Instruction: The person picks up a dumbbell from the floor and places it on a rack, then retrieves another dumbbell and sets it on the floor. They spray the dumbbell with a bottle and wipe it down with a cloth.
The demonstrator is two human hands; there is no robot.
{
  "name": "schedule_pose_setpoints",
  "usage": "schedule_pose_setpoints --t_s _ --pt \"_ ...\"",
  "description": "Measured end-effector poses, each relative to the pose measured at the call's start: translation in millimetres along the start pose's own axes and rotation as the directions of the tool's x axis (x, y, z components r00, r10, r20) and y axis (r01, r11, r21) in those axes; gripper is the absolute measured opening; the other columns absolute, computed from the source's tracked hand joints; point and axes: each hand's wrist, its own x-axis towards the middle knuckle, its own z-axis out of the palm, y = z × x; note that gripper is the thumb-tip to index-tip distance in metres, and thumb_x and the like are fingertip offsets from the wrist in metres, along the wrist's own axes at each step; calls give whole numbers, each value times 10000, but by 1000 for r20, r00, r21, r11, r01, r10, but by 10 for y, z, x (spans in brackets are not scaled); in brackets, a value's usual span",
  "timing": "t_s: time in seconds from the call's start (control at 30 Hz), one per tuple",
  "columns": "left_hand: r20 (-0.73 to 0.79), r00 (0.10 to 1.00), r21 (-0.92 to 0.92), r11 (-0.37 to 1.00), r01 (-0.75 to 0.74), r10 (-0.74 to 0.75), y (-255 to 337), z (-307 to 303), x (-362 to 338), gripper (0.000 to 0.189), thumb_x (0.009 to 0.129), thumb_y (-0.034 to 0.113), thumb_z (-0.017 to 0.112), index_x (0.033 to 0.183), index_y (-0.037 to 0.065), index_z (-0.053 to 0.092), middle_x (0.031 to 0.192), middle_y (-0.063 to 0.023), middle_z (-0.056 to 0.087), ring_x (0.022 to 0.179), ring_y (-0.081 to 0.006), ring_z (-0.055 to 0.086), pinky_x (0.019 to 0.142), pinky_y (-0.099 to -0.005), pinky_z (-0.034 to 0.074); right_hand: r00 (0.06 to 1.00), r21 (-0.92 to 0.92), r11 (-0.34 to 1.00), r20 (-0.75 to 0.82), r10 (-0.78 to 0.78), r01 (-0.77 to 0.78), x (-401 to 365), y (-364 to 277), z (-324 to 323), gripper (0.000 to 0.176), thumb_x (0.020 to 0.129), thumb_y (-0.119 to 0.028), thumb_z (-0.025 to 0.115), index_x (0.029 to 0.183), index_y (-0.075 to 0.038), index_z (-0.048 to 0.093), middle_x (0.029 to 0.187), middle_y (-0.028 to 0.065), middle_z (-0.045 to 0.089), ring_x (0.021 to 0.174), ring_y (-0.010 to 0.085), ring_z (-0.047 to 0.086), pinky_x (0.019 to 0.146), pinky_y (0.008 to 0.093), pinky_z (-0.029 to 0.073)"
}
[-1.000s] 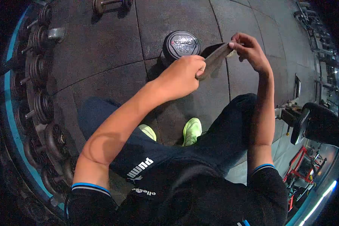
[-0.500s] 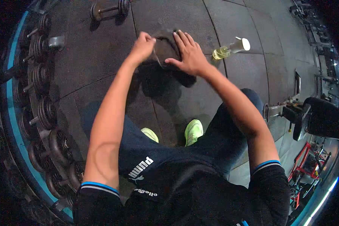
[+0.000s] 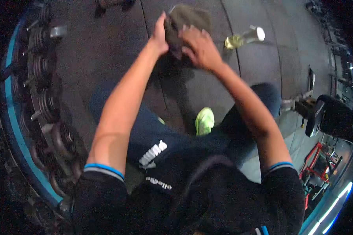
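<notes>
Trouser print (image 3: 153, 153), shirt print (image 3: 159, 183): white lettering, blurred, unreadable.

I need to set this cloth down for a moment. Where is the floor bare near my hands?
Bare mat lies between the left hand and the dumbbell rack, and right of the spray bottle toward the bench. Crowded: where the right hand rests on the cloth, and along the rack.

An olive-grey fabric cloth (image 3: 188, 17) shows far, against dark grey rubber floor tiles (image 3: 106, 58). Right, a clear plastic spray bottle (image 3: 243, 38) shows yellow liquid, white cap. Near, a neon-green fabric shoe (image 3: 204, 120).
</notes>
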Motion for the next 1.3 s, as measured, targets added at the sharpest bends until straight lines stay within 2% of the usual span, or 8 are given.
schedule_pose_setpoints --t_s 0.13,0.23,0.4,0.57,0.83,1.07,1.17,1.3 --pt "108 992 -65 996 67 -60 -16 -45 -2 720 984 660 331 1231 52 628 1167 -124 693 1066 -293 668 953 -441 535 936 23 969 -254 243 -246 213 -81 63 653 949 -504 583 1429 -70 492 1492 141 490 1406 348 418 1138 547 314" --pt "70 996 28 998 59 -61 0 -149 43 660 976 576 398 1341 53 568 1324 -131 629 1221 -309 585 1078 -498 418 944 -88 957 -215 251 -275 210 -105 194 642 949 -463 595 1432 -53 488 1491 149 489 1401 359 420 1139 555 310" --pt "-59 992 109 987 121 -115 4 36 -79 629 967 592 421 1216 59 642 1174 -113 699 1052 -282 660 985 -435 494 969 -26 974 -111 220 -224 -312 -382 151 524 995 -315 529 1462 -85 466 1526 124 455 1421 349 394 1156 544 288" --pt "82 992 102 990 -101 92 -190 -8 88 630 1002 584 370 1219 55 634 1226 -108 670 1098 -245 640 1013 -407 475 963 8 969 -106 248 -248 -17 -90 62 488 1024 -277 479 1483 -114 443 1529 114 451 1437 338 369 1161 519 282" --pt "82 994 154 984 -84 72 -248 -188 280 768 1002 634 300 1346 -7 545 1310 -130 626 1188 -244 581 1070 -365 406 835 -114 852 -301 460 -511 199 -82 239 743 937 -516 582 1426 31 464 1492 225 464 1398 375 418 1143 470 327" --pt "13 1000 316 949 -12 9 -145 3 291 878 999 707 214 1379 -29 508 1255 -125 660 1156 -224 605 1049 -355 430 555 393 611 -258 790 -687 55 -271 230 846 917 -548 618 1420 101 417 1464 288 460 1367 432 428 1142 446 330" --pt "97 995 447 894 -17 -29 -155 -131 468 760 1029 642 278 1300 -5 571 1164 -84 688 1085 -203 634 973 -343 481 448 735 273 46 893 -621 -194 -307 251 668 1014 -472 505 1329 117 495 1337 309 563 1280 414 522 1069 414 385" --pt "36 983 820 557 -133 181 -252 -132 467 638 1037 559 369 1092 -12 648 966 -90 682 847 -184 628 822 -360 488 424 651 268 92 901 -710 -518 -534 421 540 1053 -376 440 1338 78 502 1305 297 589 1251 426 540 1050 427 390"
